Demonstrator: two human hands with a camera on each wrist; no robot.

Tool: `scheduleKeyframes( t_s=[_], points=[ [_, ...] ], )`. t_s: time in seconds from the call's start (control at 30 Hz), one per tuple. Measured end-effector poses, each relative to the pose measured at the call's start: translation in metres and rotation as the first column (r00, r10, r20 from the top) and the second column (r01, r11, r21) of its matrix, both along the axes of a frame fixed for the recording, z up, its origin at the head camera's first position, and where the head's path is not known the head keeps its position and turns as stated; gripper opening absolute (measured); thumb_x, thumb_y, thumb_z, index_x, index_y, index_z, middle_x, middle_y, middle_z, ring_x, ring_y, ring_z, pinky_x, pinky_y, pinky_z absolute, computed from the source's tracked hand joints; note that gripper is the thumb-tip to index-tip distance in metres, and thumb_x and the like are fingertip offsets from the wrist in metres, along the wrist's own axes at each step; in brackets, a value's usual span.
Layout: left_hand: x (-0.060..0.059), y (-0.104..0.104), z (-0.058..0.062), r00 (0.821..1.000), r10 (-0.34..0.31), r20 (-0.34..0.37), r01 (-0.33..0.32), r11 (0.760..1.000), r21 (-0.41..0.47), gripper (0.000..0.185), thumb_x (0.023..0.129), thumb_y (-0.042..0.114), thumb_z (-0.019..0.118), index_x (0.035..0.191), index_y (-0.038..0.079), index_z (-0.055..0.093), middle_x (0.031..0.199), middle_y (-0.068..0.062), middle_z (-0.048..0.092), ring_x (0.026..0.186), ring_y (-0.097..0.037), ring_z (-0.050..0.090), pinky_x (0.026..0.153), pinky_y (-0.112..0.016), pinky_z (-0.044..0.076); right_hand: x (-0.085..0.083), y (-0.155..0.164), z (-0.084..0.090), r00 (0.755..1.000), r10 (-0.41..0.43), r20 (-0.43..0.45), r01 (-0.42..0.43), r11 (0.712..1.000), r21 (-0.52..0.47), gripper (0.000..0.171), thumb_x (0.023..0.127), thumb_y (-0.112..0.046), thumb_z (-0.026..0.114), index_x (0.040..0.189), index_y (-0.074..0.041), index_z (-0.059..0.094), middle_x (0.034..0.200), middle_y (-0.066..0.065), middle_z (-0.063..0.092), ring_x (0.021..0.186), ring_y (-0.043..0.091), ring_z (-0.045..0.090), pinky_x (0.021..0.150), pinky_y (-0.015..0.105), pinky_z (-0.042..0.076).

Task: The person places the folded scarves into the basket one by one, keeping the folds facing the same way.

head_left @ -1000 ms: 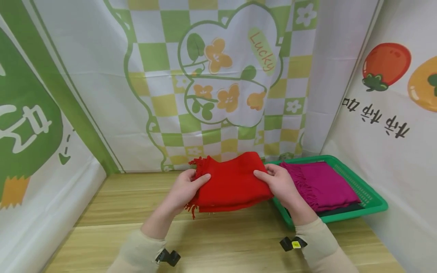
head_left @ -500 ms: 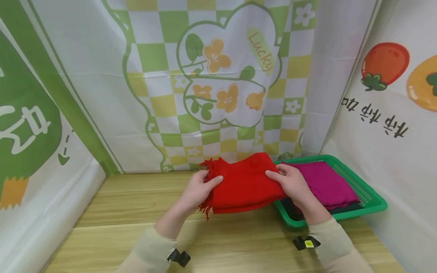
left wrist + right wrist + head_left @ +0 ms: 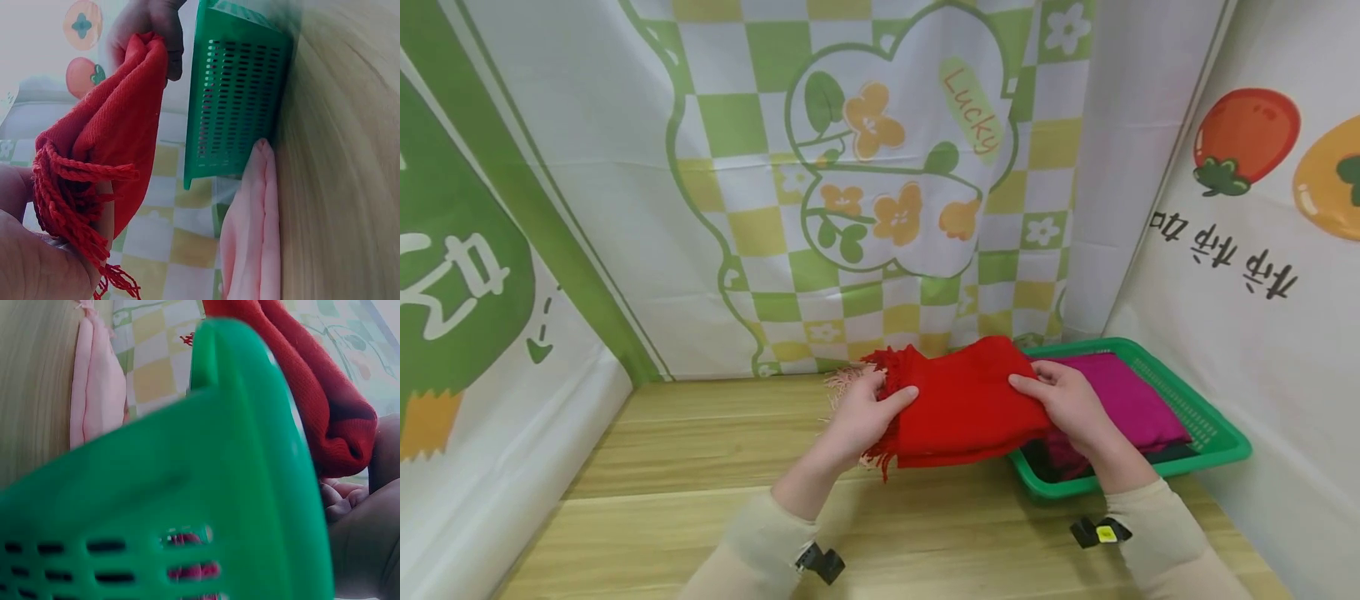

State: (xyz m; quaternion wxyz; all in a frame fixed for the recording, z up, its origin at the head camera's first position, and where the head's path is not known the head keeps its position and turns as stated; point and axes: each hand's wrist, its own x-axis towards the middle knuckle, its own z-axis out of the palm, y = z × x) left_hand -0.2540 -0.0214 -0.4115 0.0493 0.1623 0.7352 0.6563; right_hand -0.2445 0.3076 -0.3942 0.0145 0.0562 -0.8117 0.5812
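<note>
Left hand (image 3: 867, 410) and right hand (image 3: 1063, 398) each grip an end of the folded red scarf (image 3: 964, 400), held level above the table.

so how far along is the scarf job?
Done: a magenta scarf lies folded in the green basket, on something dark. In hand: the left hand and right hand hold a folded red scarf above the basket's near-left corner. Left, likely: setting it in, then the pink scarf on the table.
</note>
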Motion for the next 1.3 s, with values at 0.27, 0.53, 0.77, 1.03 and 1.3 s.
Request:
scheduleKeyframes(
  t_s=[0.27, 0.53, 0.77, 1.03, 1.3],
  points=[
    [0.001, 0.023, -0.003, 0.999, 0.016, -0.049, -0.020, 0.997, -0.073, 0.039, 0.108, 0.031, 0.075, 0.134, 0.002, 0.071, 0.124, -0.010, 0.071, 0.107, -0.021, 0.069, 0.095, -0.042, 0.062, -0.001, 0.024, -0.002, 0.999, -0.038, 0.011, 0.038, 0.999, 0.026, 0.045, 0.109, -0.035, 0.074, 0.131, 0.004, 0.071, 0.092, 0.001, 0.078, 0.076, 0.019, 0.075, 0.069, 0.033, 0.062],
    [0.002, 0.046, -0.006, 0.996, 0.003, -0.084, -0.010, 0.997, -0.080, 0.041, 0.107, 0.030, 0.075, 0.138, 0.003, 0.069, 0.125, -0.007, 0.075, 0.113, -0.021, 0.070, 0.106, -0.047, 0.057, 0.000, 0.045, -0.005, 0.999, -0.035, 0.027, 0.035, 0.999, -0.004, 0.049, 0.110, -0.033, 0.072, 0.135, 0.008, 0.067, 0.093, -0.001, 0.078, 0.076, 0.018, 0.076, 0.068, 0.033, 0.063],
    [-0.002, 0.066, -0.015, 0.999, -0.017, -0.046, 0.016, 1.000, -0.020, 0.043, 0.107, 0.029, 0.076, 0.141, 0.004, 0.067, 0.125, -0.006, 0.074, 0.112, -0.018, 0.070, 0.105, -0.044, 0.058, -0.001, 0.064, -0.008, 0.998, -0.061, 0.035, 0.060, 0.998, 0.029, 0.051, 0.111, -0.036, 0.071, 0.138, 0.007, 0.066, 0.095, -0.005, 0.077, 0.078, 0.017, 0.075, 0.071, 0.033, 0.063],
    [-0.006, 0.082, -0.018, 0.999, -0.024, -0.025, 0.024, 1.000, -0.004, 0.044, 0.108, 0.032, 0.075, 0.142, 0.007, 0.067, 0.127, -0.003, 0.074, 0.114, -0.018, 0.070, 0.107, -0.045, 0.057, 0.000, 0.081, -0.011, 0.992, -0.121, 0.027, 0.117, 0.985, 0.126, 0.058, 0.111, -0.040, 0.069, 0.145, 0.006, 0.063, 0.108, -0.005, 0.071, 0.086, 0.013, 0.070, 0.074, 0.031, 0.060],
    [-0.006, 0.094, -0.018, 0.999, -0.035, -0.035, 0.034, 0.999, -0.029, 0.045, 0.108, 0.032, 0.074, 0.143, 0.006, 0.066, 0.127, -0.002, 0.073, 0.114, -0.016, 0.068, 0.106, -0.041, 0.057, -0.001, 0.094, -0.015, 0.988, -0.147, 0.044, 0.142, 0.984, 0.105, 0.062, 0.112, -0.040, 0.066, 0.153, 0.007, 0.056, 0.123, 0.001, 0.064, 0.089, 0.012, 0.069, 0.076, 0.030, 0.061]
  ],
)
